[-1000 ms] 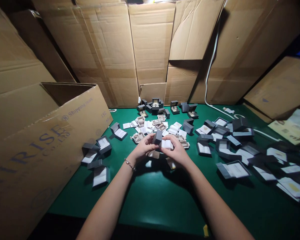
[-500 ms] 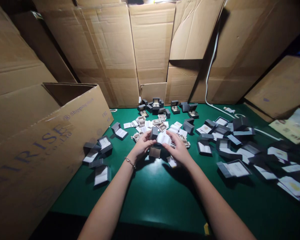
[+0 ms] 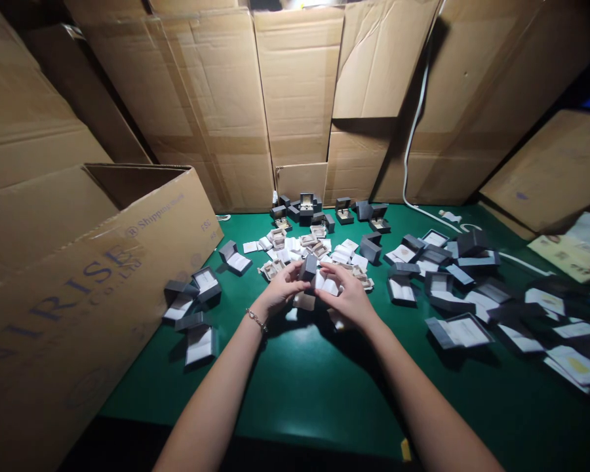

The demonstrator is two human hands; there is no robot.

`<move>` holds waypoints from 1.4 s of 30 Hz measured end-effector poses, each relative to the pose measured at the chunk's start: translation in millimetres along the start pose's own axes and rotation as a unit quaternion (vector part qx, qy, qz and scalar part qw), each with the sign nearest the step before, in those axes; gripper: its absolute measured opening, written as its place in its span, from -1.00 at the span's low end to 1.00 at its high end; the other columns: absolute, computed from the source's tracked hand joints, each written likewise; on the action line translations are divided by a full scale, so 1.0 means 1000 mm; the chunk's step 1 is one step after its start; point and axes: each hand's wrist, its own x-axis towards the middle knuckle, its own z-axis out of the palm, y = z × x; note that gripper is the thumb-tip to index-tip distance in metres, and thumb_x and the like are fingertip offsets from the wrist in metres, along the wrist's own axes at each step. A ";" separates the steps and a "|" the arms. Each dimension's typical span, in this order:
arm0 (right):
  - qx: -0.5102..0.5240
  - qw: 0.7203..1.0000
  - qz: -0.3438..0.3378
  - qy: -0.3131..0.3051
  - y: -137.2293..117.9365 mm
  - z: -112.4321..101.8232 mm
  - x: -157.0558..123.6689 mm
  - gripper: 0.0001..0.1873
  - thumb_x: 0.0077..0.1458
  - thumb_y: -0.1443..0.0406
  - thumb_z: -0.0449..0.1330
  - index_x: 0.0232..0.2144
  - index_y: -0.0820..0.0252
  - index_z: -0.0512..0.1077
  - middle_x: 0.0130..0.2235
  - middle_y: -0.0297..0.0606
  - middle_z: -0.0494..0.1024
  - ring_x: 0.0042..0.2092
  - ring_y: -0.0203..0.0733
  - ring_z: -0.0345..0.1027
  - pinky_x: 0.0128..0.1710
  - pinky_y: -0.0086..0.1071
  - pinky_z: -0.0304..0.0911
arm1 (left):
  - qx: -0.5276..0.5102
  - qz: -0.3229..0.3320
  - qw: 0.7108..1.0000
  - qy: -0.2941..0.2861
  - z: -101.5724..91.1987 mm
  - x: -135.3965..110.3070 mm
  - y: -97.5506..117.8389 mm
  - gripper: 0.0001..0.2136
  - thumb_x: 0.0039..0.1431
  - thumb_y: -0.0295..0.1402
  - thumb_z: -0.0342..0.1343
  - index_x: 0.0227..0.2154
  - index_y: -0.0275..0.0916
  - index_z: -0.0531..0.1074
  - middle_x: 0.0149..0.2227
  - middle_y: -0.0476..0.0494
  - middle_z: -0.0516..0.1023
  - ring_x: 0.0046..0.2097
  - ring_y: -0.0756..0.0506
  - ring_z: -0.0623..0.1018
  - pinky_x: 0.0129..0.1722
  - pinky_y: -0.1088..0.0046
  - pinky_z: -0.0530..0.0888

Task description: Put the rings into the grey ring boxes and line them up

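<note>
Left hand [image 3: 284, 288] grips box [image 3: 308, 267], right hand [image 3: 345, 295] white lining [image 3: 327, 283].
Perhaps half-seated; other boxes [image 3: 343, 211] stand open near desk's [image 3: 299, 393] far edge.

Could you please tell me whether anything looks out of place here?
A small yellow piece at the near edge of the green table looks stray, lying apart from the hinged boxes; too small to identify.

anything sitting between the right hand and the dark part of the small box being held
Yes: a white part, at the right hand's fingertips, sits between that hand and the dark part. Whether the two parts are joined isn't clear. Nothing visible separates the left hand from the dark part.
</note>
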 end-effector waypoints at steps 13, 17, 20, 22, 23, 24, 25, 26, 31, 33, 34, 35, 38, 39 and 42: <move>0.016 0.992 0.064 -0.107 0.010 -0.009 0.002 -0.33 -0.16 0.31 0.25 0.07 0.15 0.27 0.00 -0.11 0.45 0.03 -0.04 0.36 0.06 -0.12 0.24 | 0.038 -0.007 0.999 -0.026 -0.005 0.002 -0.005 -0.44 -0.28 -0.42 0.41 -0.09 -0.25 0.47 -0.06 -0.21 0.53 -0.02 -0.16 0.48 -0.01 0.35 0.35; 0.026 0.994 0.055 -0.087 0.006 -0.007 0.001 -0.36 -0.15 0.27 0.26 0.06 0.13 0.28 0.00 -0.12 0.45 0.02 -0.05 0.36 0.04 -0.15 0.25 | 0.018 -0.010 1.000 -0.019 -0.004 0.001 -0.004 -0.43 -0.30 -0.42 0.41 -0.10 -0.26 0.46 -0.08 -0.22 0.54 -0.03 -0.19 0.49 0.00 0.31 0.35; 0.029 0.995 0.077 -0.059 0.004 -0.007 0.001 -0.36 -0.15 0.22 0.28 0.05 0.12 0.30 -0.05 -0.14 0.48 -0.01 -0.05 0.38 0.00 -0.15 0.27 | 0.006 -0.006 1.000 -0.011 -0.003 0.001 -0.002 -0.45 -0.29 -0.42 0.41 -0.11 -0.25 0.47 -0.09 -0.21 0.54 -0.01 -0.19 0.48 0.04 0.29 0.32; 0.020 0.995 0.093 -0.044 0.003 -0.008 0.001 -0.34 -0.15 0.19 0.29 0.05 0.11 0.29 -0.07 -0.15 0.49 -0.03 -0.04 0.38 -0.03 -0.16 0.29 | 0.004 -0.004 1.000 -0.008 -0.004 0.001 -0.002 -0.45 -0.29 -0.41 0.41 -0.11 -0.25 0.48 -0.09 -0.21 0.54 -0.01 -0.19 0.48 0.06 0.28 0.31; 0.014 0.994 0.097 -0.042 0.003 -0.008 0.002 -0.34 -0.15 0.18 0.29 0.05 0.11 0.29 -0.08 -0.15 0.49 -0.04 -0.04 0.39 -0.04 -0.17 0.30 | 0.006 -0.003 1.000 -0.007 -0.004 0.001 -0.001 -0.45 -0.30 -0.41 0.41 -0.12 -0.24 0.48 -0.09 -0.20 0.55 -0.01 -0.19 0.48 0.05 0.28 0.31; 0.008 0.994 0.097 -0.042 0.002 -0.009 0.002 -0.34 -0.15 0.19 0.28 0.06 0.11 0.29 -0.08 -0.15 0.49 -0.05 -0.05 0.40 -0.06 -0.17 0.31 | 0.011 -0.001 1.000 -0.006 -0.004 0.001 -0.001 -0.45 -0.31 -0.41 0.42 -0.12 -0.24 0.48 -0.09 -0.20 0.55 -0.02 -0.19 0.48 0.05 0.28 0.32; 0.002 0.995 0.094 -0.043 0.002 -0.008 0.002 -0.35 -0.15 0.20 0.27 0.05 0.12 0.29 -0.09 -0.15 0.49 -0.07 -0.06 0.40 -0.07 -0.18 0.31 | 0.017 0.000 1.000 -0.006 -0.004 0.001 -0.002 -0.45 -0.32 -0.42 0.42 -0.12 -0.24 0.48 -0.10 -0.20 0.55 -0.02 -0.19 0.48 0.04 0.28 0.32; -0.005 0.995 0.086 -0.045 0.001 -0.008 0.002 -0.37 -0.15 0.22 0.25 0.04 0.14 0.29 -0.10 -0.15 0.50 -0.08 -0.06 0.41 -0.07 -0.19 0.31 | 0.024 0.000 1.000 -0.007 -0.004 0.001 -0.002 -0.44 -0.32 -0.43 0.42 -0.12 -0.24 0.48 -0.10 -0.20 0.55 -0.02 -0.19 0.48 0.03 0.28 0.33; -0.030 0.998 0.036 -0.036 0.000 -0.006 0.001 -0.45 -0.14 0.25 0.20 -0.02 0.16 0.30 -0.15 -0.15 0.51 -0.10 -0.08 0.43 -0.07 -0.23 0.32 | 0.049 -0.005 0.999 -0.011 -0.003 0.001 -0.003 -0.43 -0.32 -0.45 0.41 -0.10 -0.24 0.48 -0.09 -0.22 0.54 -0.02 -0.21 0.48 0.03 0.26 0.33; -0.037 0.999 0.022 -0.031 0.000 -0.006 0.000 -0.46 -0.13 0.24 0.20 -0.03 0.16 0.29 -0.16 -0.15 0.51 -0.10 -0.09 0.44 -0.09 -0.24 0.33 | 0.052 -0.005 0.999 -0.012 -0.003 0.001 -0.004 -0.42 -0.32 -0.45 0.41 -0.10 -0.24 0.47 -0.07 -0.22 0.53 -0.01 -0.21 0.48 0.03 0.26 0.33; -0.040 0.999 0.016 -0.030 0.000 -0.005 0.000 -0.47 -0.12 0.24 0.20 -0.03 0.16 0.29 -0.16 -0.15 0.51 -0.10 -0.08 0.44 -0.10 -0.25 0.33 | 0.053 -0.004 0.998 -0.013 -0.003 0.001 -0.004 -0.42 -0.31 -0.45 0.41 -0.09 -0.24 0.47 -0.06 -0.22 0.53 -0.01 -0.21 0.48 0.03 0.26 0.33; -0.043 0.999 0.010 -0.028 0.000 -0.005 0.000 -0.47 -0.12 0.24 0.20 -0.03 0.16 0.29 -0.16 -0.15 0.51 -0.11 -0.08 0.44 -0.11 -0.25 0.34 | 0.053 -0.003 0.998 -0.013 -0.003 0.001 -0.004 -0.42 -0.31 -0.45 0.41 -0.09 -0.23 0.48 -0.05 -0.22 0.53 0.00 -0.21 0.48 0.03 0.26 0.33; -0.047 0.999 -0.001 -0.027 0.001 -0.005 0.000 -0.48 -0.10 0.24 0.19 -0.03 0.17 0.29 -0.15 -0.14 0.50 -0.10 -0.09 0.44 -0.11 -0.26 0.34 | 0.052 -0.002 0.999 -0.010 -0.003 0.001 -0.003 -0.43 -0.31 -0.45 0.41 -0.10 -0.23 0.48 -0.04 -0.22 0.52 0.00 -0.20 0.48 0.02 0.27 0.34; -0.047 0.998 -0.002 -0.029 0.001 -0.005 0.000 -0.49 -0.09 0.25 0.19 -0.03 0.17 0.29 -0.14 -0.14 0.50 -0.09 -0.09 0.44 -0.11 -0.26 0.34 | 0.052 -0.002 0.999 -0.007 -0.003 0.001 -0.003 -0.43 -0.32 -0.46 0.41 -0.10 -0.23 0.48 -0.05 -0.22 0.53 -0.01 -0.20 0.48 0.02 0.28 0.34; -0.044 0.998 -0.003 -0.047 0.002 -0.005 0.000 -0.51 -0.09 0.27 0.18 -0.04 0.17 0.29 -0.10 -0.12 0.49 -0.07 -0.09 0.43 -0.07 -0.25 0.33 | 0.055 -0.002 0.998 0.000 -0.004 0.001 -0.001 -0.42 -0.35 -0.47 0.41 -0.12 -0.24 0.48 -0.07 -0.21 0.54 -0.01 -0.19 0.48 0.01 0.29 0.35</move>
